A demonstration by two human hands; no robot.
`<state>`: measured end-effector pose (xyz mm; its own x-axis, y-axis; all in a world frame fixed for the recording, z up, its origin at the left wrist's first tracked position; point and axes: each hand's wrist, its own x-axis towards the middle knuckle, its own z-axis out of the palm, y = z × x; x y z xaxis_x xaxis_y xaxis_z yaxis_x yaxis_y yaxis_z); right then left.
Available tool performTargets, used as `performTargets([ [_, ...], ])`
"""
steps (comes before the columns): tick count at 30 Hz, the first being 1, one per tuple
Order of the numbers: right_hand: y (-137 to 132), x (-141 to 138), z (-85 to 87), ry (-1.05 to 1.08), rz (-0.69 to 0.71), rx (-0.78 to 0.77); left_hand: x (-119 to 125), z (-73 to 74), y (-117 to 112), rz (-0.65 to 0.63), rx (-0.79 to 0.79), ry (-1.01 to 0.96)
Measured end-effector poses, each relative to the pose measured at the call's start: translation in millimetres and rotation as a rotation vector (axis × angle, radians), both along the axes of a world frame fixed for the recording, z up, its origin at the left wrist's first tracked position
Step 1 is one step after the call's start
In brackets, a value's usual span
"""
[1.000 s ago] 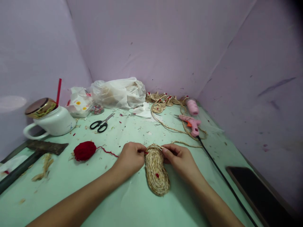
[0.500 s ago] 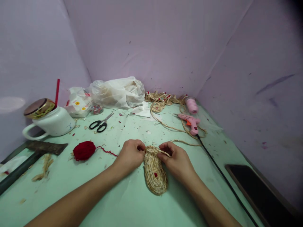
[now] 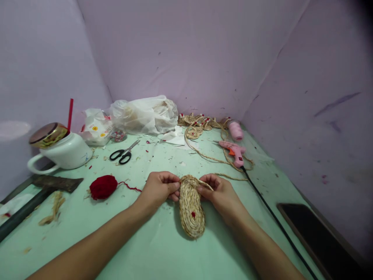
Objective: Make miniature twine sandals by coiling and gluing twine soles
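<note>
A coiled straw-rope sole [image 3: 190,204], long and rounded with a small red spot near its lower end, is held just over the table between my two hands. My left hand [image 3: 160,190] pinches its upper left edge. On the opposite edge my right hand [image 3: 217,194] is closed on the sole's upper right side, with a loose piece of the rope [image 3: 206,185] running between thumb and fingers. From behind my left hand a strand of red yarn leads to a red yarn ball [image 3: 103,187] on the table.
Scissors [image 3: 124,152] lie beyond the left hand. A pink glue gun [image 3: 233,151] with a black cord, more braided rope [image 3: 194,130] and a pink thread spool [image 3: 235,130] are at back right. A white mug [image 3: 68,151], hammer [image 3: 55,182], plastic bag [image 3: 145,114] and phone [image 3: 314,237] surround the workspace.
The sole's upper end has risen slightly and the sole stands straighter, shadow showing at its left. My left-hand fingers have shifted into clearer view, and my right hand has moved slightly right.
</note>
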<state>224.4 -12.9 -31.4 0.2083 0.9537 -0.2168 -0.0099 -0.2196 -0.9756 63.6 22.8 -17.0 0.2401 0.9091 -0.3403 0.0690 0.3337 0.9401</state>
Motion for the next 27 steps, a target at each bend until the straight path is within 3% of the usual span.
performTargets([
  [17, 0, -5, -9.4, -0.115, -0.061, 0.088, 7, -5.9, -12, 0.208, 0.02, -0.106],
  [27, -1, -4, 4.7, 0.088, 0.065, -0.029, 4, -9.1, -8, 0.242, 0.032, -0.18],
])
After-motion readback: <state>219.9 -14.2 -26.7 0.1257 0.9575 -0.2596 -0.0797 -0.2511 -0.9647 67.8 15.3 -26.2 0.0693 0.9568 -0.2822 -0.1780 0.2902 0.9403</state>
